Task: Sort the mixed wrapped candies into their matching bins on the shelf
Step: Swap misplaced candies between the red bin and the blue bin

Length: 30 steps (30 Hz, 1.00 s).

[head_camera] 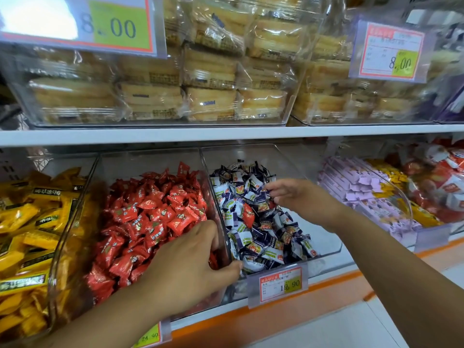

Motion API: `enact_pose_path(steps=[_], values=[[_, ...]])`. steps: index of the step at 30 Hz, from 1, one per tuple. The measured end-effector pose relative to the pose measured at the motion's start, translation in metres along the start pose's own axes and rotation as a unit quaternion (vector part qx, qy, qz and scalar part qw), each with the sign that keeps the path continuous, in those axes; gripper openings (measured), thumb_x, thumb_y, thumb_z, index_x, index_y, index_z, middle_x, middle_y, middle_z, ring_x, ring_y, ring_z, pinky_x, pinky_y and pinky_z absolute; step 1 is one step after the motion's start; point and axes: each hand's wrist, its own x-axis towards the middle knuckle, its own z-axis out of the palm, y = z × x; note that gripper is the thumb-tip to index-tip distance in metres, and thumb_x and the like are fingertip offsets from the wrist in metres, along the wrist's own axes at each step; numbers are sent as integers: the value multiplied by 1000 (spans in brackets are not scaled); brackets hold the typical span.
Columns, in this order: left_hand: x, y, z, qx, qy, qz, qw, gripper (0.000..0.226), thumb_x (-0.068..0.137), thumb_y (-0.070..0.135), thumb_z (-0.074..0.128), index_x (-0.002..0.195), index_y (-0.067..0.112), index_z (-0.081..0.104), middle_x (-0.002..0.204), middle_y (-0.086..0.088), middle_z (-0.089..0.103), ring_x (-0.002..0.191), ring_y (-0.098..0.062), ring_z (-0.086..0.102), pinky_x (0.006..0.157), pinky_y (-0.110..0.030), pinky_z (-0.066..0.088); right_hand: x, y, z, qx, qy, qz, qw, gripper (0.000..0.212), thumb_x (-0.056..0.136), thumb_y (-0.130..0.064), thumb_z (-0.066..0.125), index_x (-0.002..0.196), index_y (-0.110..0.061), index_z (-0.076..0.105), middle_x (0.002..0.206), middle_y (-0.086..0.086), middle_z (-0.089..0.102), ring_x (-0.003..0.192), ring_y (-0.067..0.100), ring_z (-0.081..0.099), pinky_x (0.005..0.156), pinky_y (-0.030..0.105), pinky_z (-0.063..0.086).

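Our left hand curls over the clear wall between two bins, fingers in the red candies and thumb on the blue side. Our right hand, right of centre, dips its fingertips into the blue candies; we cannot tell whether they pinch one. A stray red candy lies among the blue ones, just below and left of those fingertips. Yellow packs fill the left edge. A price tag hangs on the white-and-orange shelf, and cakes sit above.
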Motion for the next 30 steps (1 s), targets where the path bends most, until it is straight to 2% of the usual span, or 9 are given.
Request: enact_pose_path(steps=[4,7,10,12,15,17,22,26,30], values=[[0,0,0,0,-5,-1,1000,48,77,74,43,89,29,34,85,5,44,60,-12,38,56,-26,30,4,2,9,-119,6,-48,992,22,94,-12,59,107,-28,69,100,-15,61,90,-1,59,69,2,42],[0,1,-1,-5,-5,-3,1000,46,78,73,46,89,29,33,84,6,43,59,-12,37,55,-25,30,6,2,24,-153,-37,-71,985,33,95,-13,58,121,-32,62,111,-13,56,91,-5,55,69,3,41],[0,2,-1,-10,-3,-6,1000,46,79,73,47,89,29,34,83,5,44,61,-11,39,56,-25,31,13,3,24,-211,45,-78,973,46,96,-10,54,136,-31,50,129,-3,50,109,12,51,84,16,44],[0,2,0,-11,-3,-7,1000,47,79,73,46,89,29,34,81,5,43,61,-12,38,56,-25,31,17,8,17,-198,74,-47,976,53,96,-9,54,144,-28,41,134,-1,52,114,16,48,81,19,42],[-1,2,-1,-8,-3,-6,1000,47,80,72,47,90,29,34,82,6,43,61,-11,37,57,-25,30,16,20,19,-127,3,13,992,60,92,-8,61,145,-27,38,129,-3,57,105,12,56,71,12,42],[0,2,-1,-10,-4,-6,1000,46,80,72,47,90,29,34,82,6,42,61,-12,37,56,-26,30,17,28,22,-121,16,4,993,56,88,-6,67,137,-26,48,114,-1,62,101,14,60,73,11,41],[0,1,1,-9,-3,-9,1000,46,80,71,48,90,28,34,81,5,42,59,-13,36,56,-26,29,16,25,18,-92,61,-4,994,41,83,-5,72,116,-25,59,83,-2,66,65,7,59,54,13,44],[0,0,1,-17,1,-9,1000,47,81,70,49,91,26,35,78,4,39,59,-12,34,55,-26,28,6,7,8,-46,79,-49,995,25,93,-7,61,105,-29,61,84,-2,65,61,2,61,63,33,50],[0,-1,2,-9,15,-4,1000,47,80,71,49,91,27,36,80,4,43,60,-12,37,56,-26,30,-3,-19,19,-89,-29,-45,995,21,93,-33,62,114,-33,62,97,-13,62,81,24,64,67,22,45]])
